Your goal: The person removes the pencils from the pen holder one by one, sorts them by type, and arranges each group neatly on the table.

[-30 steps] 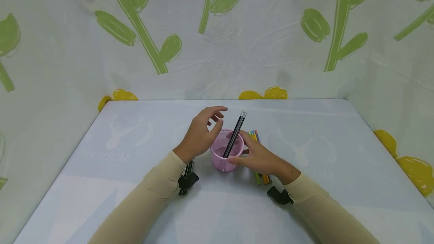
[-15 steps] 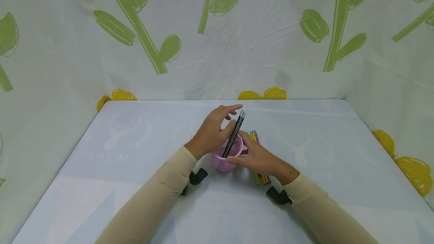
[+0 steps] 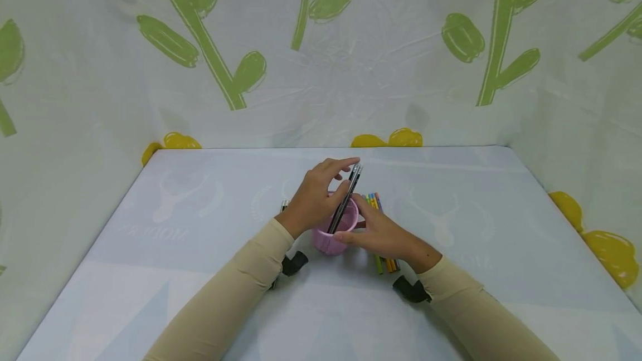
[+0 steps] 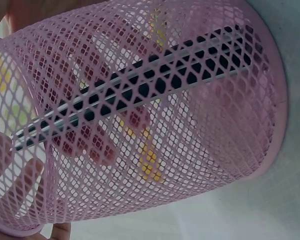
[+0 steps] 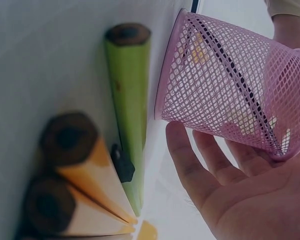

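A pink mesh pen cup (image 3: 328,245) stands in the middle of the table, and my right hand (image 3: 383,233) grips its right side, thumb in front at the rim. Black pencils (image 3: 343,209) with silvery ends lean inside it toward the upper right. Over the cup, my left hand (image 3: 313,196) holds their upper part between thumb and fingers, index finger reaching out past the tops. In the left wrist view the black pencils (image 4: 135,90) show slantwise through the mesh. The right wrist view has my right fingers (image 5: 190,165) along the wall of the cup (image 5: 230,75).
Several coloured pencils (image 3: 379,265) lie right of the cup, partly under my right hand; a green pencil (image 5: 127,80) and an orange pencil (image 5: 97,165) show up close. More black pencils (image 3: 284,205) lie to the left, mostly hidden by my left arm.
My left hand has moved right from beside the cup to the tops of the black pencils, which have tipped slightly left. The right hand and the cup stay in place.
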A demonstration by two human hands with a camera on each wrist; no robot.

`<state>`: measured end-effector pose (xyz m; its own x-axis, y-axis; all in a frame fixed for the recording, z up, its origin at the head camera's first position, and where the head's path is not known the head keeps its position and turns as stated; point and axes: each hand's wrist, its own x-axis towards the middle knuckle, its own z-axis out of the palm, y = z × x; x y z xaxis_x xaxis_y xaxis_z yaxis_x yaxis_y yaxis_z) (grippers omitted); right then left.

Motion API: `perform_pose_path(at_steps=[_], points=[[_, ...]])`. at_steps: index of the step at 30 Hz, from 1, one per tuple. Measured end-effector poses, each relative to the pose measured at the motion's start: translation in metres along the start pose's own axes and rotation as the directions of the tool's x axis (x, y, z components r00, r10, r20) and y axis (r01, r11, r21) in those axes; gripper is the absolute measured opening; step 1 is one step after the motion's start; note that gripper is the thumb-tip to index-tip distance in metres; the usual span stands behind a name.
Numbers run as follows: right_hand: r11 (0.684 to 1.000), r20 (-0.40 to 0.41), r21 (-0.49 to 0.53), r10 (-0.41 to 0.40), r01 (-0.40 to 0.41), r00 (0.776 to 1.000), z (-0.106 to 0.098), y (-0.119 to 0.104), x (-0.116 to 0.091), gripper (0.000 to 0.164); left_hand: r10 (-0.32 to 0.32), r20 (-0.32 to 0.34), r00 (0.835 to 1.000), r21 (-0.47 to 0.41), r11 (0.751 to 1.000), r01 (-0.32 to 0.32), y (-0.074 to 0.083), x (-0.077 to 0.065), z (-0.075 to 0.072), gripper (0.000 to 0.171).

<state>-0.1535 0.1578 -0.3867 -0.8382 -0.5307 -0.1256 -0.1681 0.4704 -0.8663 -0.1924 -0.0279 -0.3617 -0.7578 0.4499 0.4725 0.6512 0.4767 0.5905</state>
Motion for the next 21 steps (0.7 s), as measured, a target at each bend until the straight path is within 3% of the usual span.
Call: perform_pose_path(at_steps=[16,21], points=[[1.0,-0.013,-0.003,-0.014,0.014,1.0,0.002,0.0,-0.001,0.082,-0.049,-0.093,0.994,0.05,0.997,0.054,-0.002,-0.027,-0.017,0.062],[0.999,-0.012,0.003,-0.038,0.038,0.999,0.003,0.001,0.001,0.082,-0.031,-0.117,0.993,0.049,0.998,0.037,-0.003,-0.035,-0.02,0.066]])
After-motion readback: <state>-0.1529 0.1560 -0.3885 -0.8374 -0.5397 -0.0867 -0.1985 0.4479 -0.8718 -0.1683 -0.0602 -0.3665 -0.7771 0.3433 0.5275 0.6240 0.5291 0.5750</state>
